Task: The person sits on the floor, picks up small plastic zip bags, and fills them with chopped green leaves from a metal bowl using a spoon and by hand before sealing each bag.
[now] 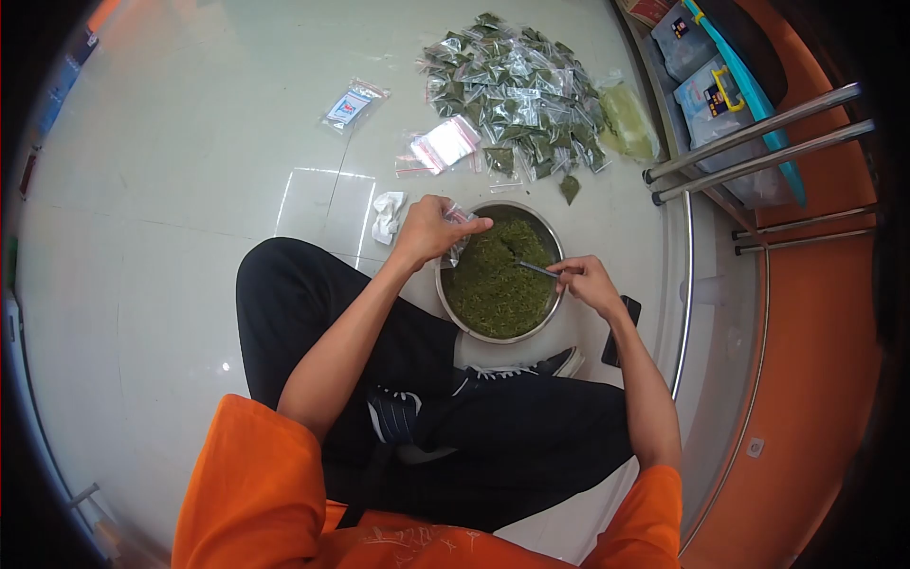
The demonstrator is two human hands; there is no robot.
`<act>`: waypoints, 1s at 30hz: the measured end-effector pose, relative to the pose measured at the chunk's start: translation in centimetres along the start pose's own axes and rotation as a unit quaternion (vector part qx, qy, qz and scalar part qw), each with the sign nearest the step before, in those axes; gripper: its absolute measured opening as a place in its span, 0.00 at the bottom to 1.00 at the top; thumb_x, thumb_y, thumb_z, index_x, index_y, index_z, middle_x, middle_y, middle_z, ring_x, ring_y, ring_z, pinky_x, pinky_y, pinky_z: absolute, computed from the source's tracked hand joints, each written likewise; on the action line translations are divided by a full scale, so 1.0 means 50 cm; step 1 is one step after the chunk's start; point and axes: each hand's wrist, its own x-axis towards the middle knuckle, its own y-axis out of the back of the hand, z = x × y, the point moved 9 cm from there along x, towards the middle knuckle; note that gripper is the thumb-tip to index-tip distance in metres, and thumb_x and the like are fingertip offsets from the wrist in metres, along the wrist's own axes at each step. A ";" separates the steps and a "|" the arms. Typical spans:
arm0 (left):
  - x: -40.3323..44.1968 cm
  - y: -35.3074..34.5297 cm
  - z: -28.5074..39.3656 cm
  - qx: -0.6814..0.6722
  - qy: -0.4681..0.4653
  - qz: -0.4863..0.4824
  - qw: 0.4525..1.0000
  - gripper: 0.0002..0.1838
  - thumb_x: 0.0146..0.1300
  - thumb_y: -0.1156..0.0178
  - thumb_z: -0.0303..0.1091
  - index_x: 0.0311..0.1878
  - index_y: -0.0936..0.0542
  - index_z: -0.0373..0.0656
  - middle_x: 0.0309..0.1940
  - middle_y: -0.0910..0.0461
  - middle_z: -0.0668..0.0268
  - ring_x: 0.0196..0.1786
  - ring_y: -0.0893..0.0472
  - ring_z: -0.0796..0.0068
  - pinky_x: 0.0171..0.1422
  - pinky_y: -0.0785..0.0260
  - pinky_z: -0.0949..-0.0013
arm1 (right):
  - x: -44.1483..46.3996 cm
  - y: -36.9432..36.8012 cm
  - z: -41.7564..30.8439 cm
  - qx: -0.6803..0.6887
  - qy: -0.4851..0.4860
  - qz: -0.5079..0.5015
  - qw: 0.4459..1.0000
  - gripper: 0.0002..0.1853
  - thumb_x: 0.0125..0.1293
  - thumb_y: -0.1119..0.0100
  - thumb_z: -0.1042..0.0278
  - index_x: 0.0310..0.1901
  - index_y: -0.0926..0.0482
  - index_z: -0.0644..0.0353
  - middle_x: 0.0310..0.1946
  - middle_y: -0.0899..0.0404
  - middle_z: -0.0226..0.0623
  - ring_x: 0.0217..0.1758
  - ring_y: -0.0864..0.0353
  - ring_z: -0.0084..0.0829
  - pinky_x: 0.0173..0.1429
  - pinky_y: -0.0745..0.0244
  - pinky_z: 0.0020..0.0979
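Note:
A round metal bowl (557,305) on the floor holds a chopped green mixture (498,284). My left hand (434,230) grips a small clear plastic bag (457,248) over the bowl's upper left rim. At the right rim, the fingers of my right hand (586,283) are closed on the grey handle of a spoon (538,269); its tip lies in the green mixture. Beyond the bowl lies a large pile of small filled bags (517,90), with a stack of flat plastic bags (445,144) to its left.
A plastic packet (353,104) and a crumpled white tissue (388,216) lie on the floor. Right of the pile is a larger greenish bag (627,123). A dark phone (621,332) lies beside my right forearm. Metal rails (758,133) and plastic bins (711,95) stand at the right.

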 end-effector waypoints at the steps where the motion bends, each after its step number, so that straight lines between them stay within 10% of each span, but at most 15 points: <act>1: 0.002 0.002 -0.004 -0.002 0.003 0.005 1.000 0.32 0.46 0.19 0.59 0.27 0.15 0.34 0.21 0.17 0.57 0.25 0.17 0.69 0.34 0.25 0.62 | -0.003 0.004 0.015 0.059 -0.034 -0.021 0.997 0.17 0.57 0.42 0.73 0.46 0.11 0.64 0.23 0.15 0.35 0.22 0.25 0.22 0.29 0.31 0.28; 20: 0.013 0.030 0.014 0.089 -0.023 0.068 0.994 0.30 0.47 0.19 0.57 0.29 0.17 0.34 0.24 0.16 0.55 0.27 0.15 0.60 0.37 0.25 0.60 | 0.006 0.025 0.094 0.167 -0.059 -0.035 0.984 0.06 0.63 0.39 0.72 0.33 0.16 0.64 0.22 0.17 0.32 0.19 0.28 0.17 0.25 0.34 0.22; 30: -0.018 -0.014 0.089 0.200 -0.216 0.058 0.954 0.32 0.46 0.21 0.57 0.42 0.22 0.41 0.30 0.15 0.58 0.36 0.15 0.50 0.40 0.26 0.52 | 0.014 0.026 0.097 0.174 -0.037 -0.025 0.984 0.06 0.64 0.39 0.73 0.33 0.16 0.65 0.22 0.17 0.33 0.19 0.27 0.17 0.25 0.34 0.22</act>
